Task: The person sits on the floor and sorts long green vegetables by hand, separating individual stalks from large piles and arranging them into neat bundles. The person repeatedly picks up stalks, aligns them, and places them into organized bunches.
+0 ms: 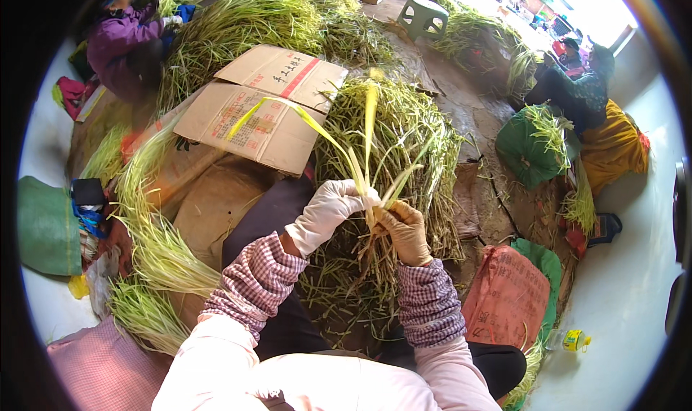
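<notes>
My left hand [335, 211], in a white glove, pinches a few long yellow-green plant stalks [370, 135] near their lower ends. Close against it on the right, my right hand [403, 230], in a soiled tan glove, has its fingers closed on the base of the same stalks. The leaf tips fan upward, one bending left over a flattened cardboard box [259, 108]. Behind and below both hands lies a big heap of similar leafy stalks [400, 124] with brownish root ends. Paler stalks [157, 243] lie in a long row to the left of my left arm.
A red woven sack [505, 297] and a plastic bottle [570, 340] lie at the right. Further off are a green stool [423, 17], a green sack [532, 149] and more plant heaps [248, 22]. One person [121, 43] sits at upper left, others [584, 81] at upper right.
</notes>
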The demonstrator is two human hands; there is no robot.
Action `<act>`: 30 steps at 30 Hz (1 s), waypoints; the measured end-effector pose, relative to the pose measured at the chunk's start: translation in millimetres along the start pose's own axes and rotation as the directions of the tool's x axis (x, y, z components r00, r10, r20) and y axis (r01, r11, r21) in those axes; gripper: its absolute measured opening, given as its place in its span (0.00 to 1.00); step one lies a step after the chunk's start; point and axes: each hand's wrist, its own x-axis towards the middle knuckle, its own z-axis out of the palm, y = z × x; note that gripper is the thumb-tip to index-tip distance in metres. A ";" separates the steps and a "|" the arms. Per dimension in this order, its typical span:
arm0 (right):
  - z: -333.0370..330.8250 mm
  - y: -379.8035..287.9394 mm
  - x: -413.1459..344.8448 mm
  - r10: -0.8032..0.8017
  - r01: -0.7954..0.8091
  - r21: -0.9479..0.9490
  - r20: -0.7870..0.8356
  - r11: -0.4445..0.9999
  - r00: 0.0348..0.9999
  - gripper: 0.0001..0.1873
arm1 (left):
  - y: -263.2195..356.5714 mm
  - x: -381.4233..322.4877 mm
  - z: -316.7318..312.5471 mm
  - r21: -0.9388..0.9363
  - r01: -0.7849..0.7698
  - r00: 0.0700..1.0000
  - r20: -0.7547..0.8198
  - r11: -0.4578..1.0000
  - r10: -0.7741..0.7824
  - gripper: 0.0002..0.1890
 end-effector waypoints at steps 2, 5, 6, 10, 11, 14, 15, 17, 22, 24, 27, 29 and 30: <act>-6.0 9.8 0.5 0.008 -0.012 -0.142 -0.027 0.990 1.000 0.08 | 0.6 0.5 -5.5 -0.071 -0.030 0.998 -0.056 0.997 0.026 0.15; -17.0 28.9 -8.2 0.031 0.089 -0.743 0.146 0.664 0.989 0.07 | 3.6 4.8 -22.3 -0.197 -0.145 0.974 -0.199 0.970 0.105 0.10; -19.5 35.1 -20.4 0.149 0.162 -0.875 0.255 0.455 0.956 0.09 | 4.9 5.6 -29.8 -0.153 -0.212 0.952 -0.255 0.965 0.169 0.08; -23.8 36.2 -58.6 0.787 0.311 -0.945 0.112 -0.106 0.607 0.14 | 4.7 9.4 -44.9 -0.121 -0.263 0.928 -0.303 0.957 0.217 0.08; -24.9 27.3 -65.6 0.881 0.272 -0.937 -0.072 -0.221 0.467 0.16 | 3.6 8.9 -44.3 -0.105 -0.255 0.935 -0.282 0.961 0.217 0.08; -37.4 -18.4 -20.6 0.804 0.221 -0.973 0.075 -0.071 0.590 0.15 | -0.3 6.4 -33.6 -0.069 -0.200 0.964 -0.192 0.977 0.184 0.07; -42.2 -39.3 -15.8 0.499 0.037 -0.974 0.148 0.225 0.854 0.12 | -1.6 7.0 -27.8 0.004 -0.187 0.970 -0.155 0.982 0.186 0.07; -23.8 -49.8 9.1 -0.119 0.236 -0.783 0.206 0.576 0.971 0.17 | -2.8 6.3 -20.4 0.333 -0.295 0.952 0.024 0.896 0.305 0.11; 17.1 -48.8 36.3 -0.051 0.113 -0.369 0.174 0.923 0.983 0.11 | -15.3 1.4 -4.3 0.257 -0.286 0.958 0.067 0.923 0.279 0.16; 14.9 -46.9 31.6 -0.069 0.100 -0.389 0.093 0.916 0.993 0.10 | -24.3 0.7 -8.4 0.325 -0.259 0.961 -0.009 0.909 0.277 0.12; -4.8 -53.3 23.1 -0.166 0.147 -0.267 -0.048 0.952 0.985 0.09 | -40.0 1.7 -26.9 0.528 -0.146 0.969 -0.094 0.837 0.228 0.09; -16.9 -61.0 20.0 -0.255 0.234 -0.213 -0.079 0.949 0.964 0.11 | -50.9 1.8 -37.7 0.865 -0.127 0.934 -0.060 0.485 0.351 0.12; -21.3 -65.3 18.4 -0.295 0.275 -0.172 -0.100 0.946 0.950 0.12 | -55.7 1.0 -40.1 0.946 -0.016 0.990 -0.031 0.323 0.139 0.14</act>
